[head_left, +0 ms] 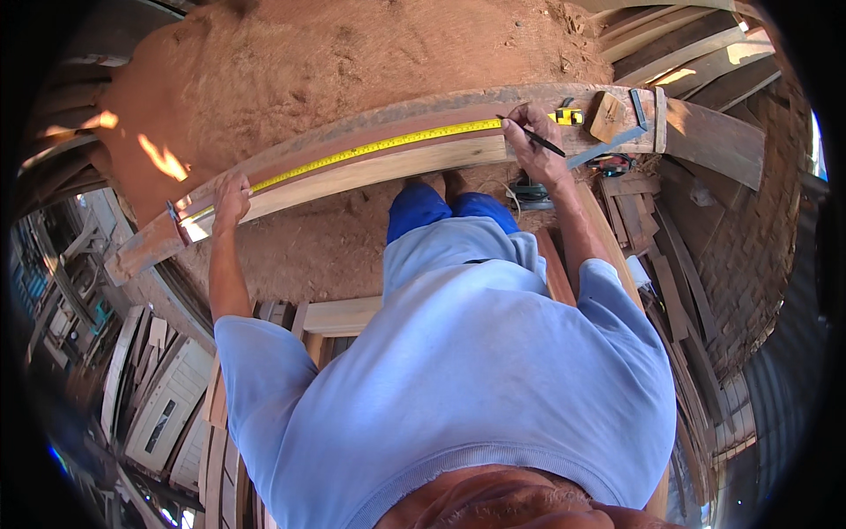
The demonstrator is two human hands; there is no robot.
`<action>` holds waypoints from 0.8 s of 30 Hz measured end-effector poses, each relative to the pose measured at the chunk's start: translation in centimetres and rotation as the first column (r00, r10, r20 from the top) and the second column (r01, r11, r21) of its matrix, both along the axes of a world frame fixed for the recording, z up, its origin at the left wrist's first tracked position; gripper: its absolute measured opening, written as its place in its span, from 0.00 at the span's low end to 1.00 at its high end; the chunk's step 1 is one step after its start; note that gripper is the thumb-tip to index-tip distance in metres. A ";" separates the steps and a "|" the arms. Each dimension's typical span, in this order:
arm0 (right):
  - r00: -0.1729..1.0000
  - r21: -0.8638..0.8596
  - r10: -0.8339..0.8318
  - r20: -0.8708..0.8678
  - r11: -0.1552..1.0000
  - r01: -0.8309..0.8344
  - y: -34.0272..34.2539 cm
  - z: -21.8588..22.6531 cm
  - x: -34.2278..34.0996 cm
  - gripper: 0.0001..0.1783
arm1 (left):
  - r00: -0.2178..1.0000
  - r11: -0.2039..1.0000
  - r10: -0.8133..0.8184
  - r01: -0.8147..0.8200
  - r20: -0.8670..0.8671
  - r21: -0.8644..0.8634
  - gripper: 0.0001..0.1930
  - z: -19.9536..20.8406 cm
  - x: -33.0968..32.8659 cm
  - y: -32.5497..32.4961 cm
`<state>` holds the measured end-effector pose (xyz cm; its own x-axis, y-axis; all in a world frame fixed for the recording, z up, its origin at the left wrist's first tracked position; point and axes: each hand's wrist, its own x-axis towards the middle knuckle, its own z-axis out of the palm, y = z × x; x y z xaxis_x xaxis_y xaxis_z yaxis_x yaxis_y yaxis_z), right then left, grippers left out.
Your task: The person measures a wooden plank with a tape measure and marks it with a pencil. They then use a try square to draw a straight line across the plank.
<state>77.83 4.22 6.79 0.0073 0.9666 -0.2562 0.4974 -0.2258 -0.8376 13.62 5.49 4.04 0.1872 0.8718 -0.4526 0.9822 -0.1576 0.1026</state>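
Note:
A yellow tape measure blade [388, 141] lies stretched along a pale wooden board [379, 169], which rests on a long reddish-brown plank [352, 115]. Near the left end, my left hand [231, 199] is closed over the tape and the board's edge. Toward the right, my right hand [534, 148] grips a thin black pencil [543, 141], its fingers touching the board beside the tape. Just right of that hand is the yellow and black tape measure case [569, 116]. The fingertips of my left hand are partly hidden.
A wooden block [606, 118] and a metal square [636, 108] lie on the plank's right end. A clamp [179, 223] stands at its left end. Power tools [610, 165] sit below it. Sawdust [352, 44] covers the ground beyond; stacked timber [687, 44] flanks the right.

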 end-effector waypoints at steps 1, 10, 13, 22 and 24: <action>1.000 -0.016 0.017 0.025 1.000 -0.016 -0.2 0.0 -0.6 0.12 | 1.000 1.000 -0.003 0.003 0.008 0.010 0.10 0.0 0.0 -0.1; 0.973 0.070 0.232 -0.018 0.971 -0.230 -0.8 -3.1 -1.9 0.13 | 0.999 0.999 0.049 -0.050 -0.022 -0.020 0.10 0.2 0.4 -0.1; 0.973 0.057 0.230 -0.022 0.972 -0.228 -0.9 -3.7 -1.9 0.13 | 0.999 0.999 0.043 -0.043 -0.018 -0.020 0.10 0.3 0.6 0.1; 0.976 0.037 0.159 -0.146 0.987 -0.155 -1.0 -4.3 -2.6 0.13 | 0.999 0.999 0.042 -0.042 0.006 -0.006 0.10 0.3 0.4 0.0; 0.974 0.038 0.182 -0.137 0.983 -0.178 -1.1 -4.3 -2.9 0.13 | 0.999 0.999 0.045 -0.045 0.000 -0.008 0.10 0.4 0.7 0.1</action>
